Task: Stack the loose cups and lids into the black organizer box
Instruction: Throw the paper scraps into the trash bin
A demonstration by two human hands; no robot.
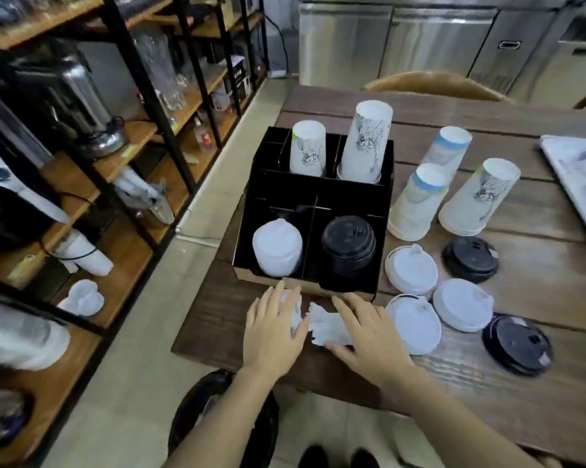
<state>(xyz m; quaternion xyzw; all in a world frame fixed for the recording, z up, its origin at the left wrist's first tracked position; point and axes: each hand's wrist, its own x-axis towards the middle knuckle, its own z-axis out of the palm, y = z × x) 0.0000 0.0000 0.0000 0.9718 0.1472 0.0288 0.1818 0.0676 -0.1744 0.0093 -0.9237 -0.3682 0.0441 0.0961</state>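
Note:
The black organizer box (pixel 322 190) stands at the table's left edge. Its back slots hold two upside-down white cup stacks (pixel 308 148) (pixel 366 143). Its front slots hold white lids (pixel 277 248) and black lids (pixel 349 246). To its right stand three loose upside-down cup stacks (pixel 416 201) (pixel 481 197) (pixel 448 150). Loose white lids (pixel 411 270) (pixel 415 324) (pixel 462 309) and black lids (pixel 470 260) (pixel 518 344) lie near them. My left hand (pixel 273 332) and my right hand (pixel 366 336) rest flat on crumpled white wrapping (pixel 325 324) in front of the box.
A wooden table (pixel 521 400) carries everything. Black-framed shelves (pixel 122 136) with glassware and appliances stand on the left. A black bin (pixel 197 420) sits on the floor under the table edge. A white tray (pixel 575 177) lies at the right, steel cabinets (pixel 420 38) behind.

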